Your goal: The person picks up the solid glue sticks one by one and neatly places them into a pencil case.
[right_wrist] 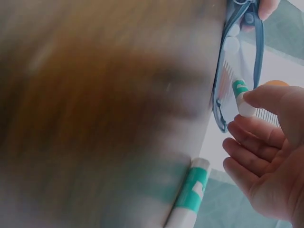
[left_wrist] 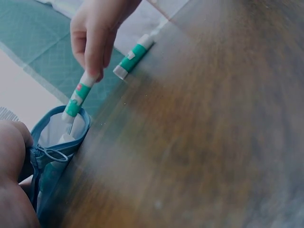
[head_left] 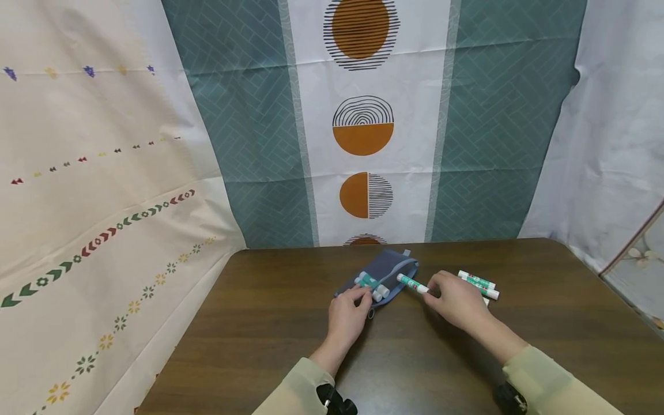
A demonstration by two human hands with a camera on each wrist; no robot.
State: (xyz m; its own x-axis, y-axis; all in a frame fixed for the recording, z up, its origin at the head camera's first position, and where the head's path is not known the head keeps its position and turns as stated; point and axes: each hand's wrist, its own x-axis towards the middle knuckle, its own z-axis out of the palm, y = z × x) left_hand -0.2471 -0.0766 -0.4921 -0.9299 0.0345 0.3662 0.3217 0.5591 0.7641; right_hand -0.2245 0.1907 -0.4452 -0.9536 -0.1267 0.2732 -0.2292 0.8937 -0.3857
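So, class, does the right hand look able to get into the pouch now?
Probably yes: the pouch gapes toward the right hand, whose tube points at it, and nothing visible blocks the way.

Tabletop [head_left: 249, 334] looks like smooth wood grain, kinda semi-gloss, with a soft sheen at bottom centre. Pouch [head_left: 381, 265] mid-frame seems to be matt cloth. Green-and-white tubes [head_left: 408, 281] right of centre look like smooth plastic. Hanging up top [head_left: 249, 104]: creased cloth, pretty matt. Sleeves [head_left: 295, 389] at the bottom, matt fabric too.
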